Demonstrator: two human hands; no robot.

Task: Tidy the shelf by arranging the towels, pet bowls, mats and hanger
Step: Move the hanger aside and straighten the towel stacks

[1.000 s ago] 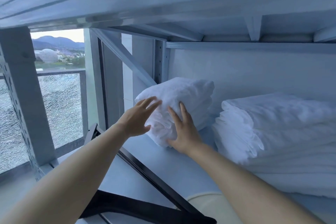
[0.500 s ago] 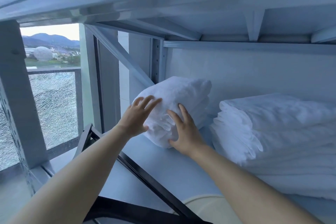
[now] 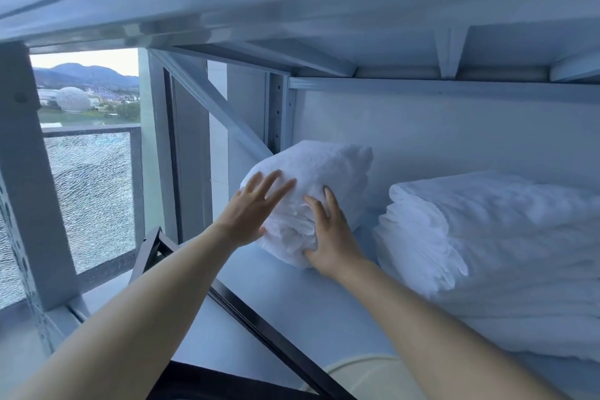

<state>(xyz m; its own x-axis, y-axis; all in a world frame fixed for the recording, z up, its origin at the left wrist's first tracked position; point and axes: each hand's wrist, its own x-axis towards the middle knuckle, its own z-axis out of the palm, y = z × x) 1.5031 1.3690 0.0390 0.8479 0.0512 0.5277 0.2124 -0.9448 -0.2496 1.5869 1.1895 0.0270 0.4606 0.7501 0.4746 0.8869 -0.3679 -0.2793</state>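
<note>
A small stack of folded white towels [image 3: 324, 178] lies at the back left of the white shelf board [image 3: 324, 308]. My left hand [image 3: 251, 209] presses flat on its left front face, fingers straight and spread. My right hand [image 3: 328, 240] rests against its front lower edge, fingers extended up the folds. A larger stack of folded white towels [image 3: 493, 247] fills the right side of the shelf, apart from the small stack. A black triangular hanger [image 3: 227, 295] lies on the shelf under my left forearm. A cream round rim, perhaps a pet bowl [image 3: 367, 377], shows at the bottom edge.
The shelf above [image 3: 292, 3] hangs low over the towels. A diagonal metal brace [image 3: 211, 107] and a perforated upright [image 3: 277, 114] stand behind the small stack. A grey post [image 3: 35, 188] and a window with cracked-pattern glass [image 3: 91, 195] are at the left.
Both hands stay on the small towel stack. My left hand's fingers have straightened and spread a little wider across it. The stack has barely shifted.
</note>
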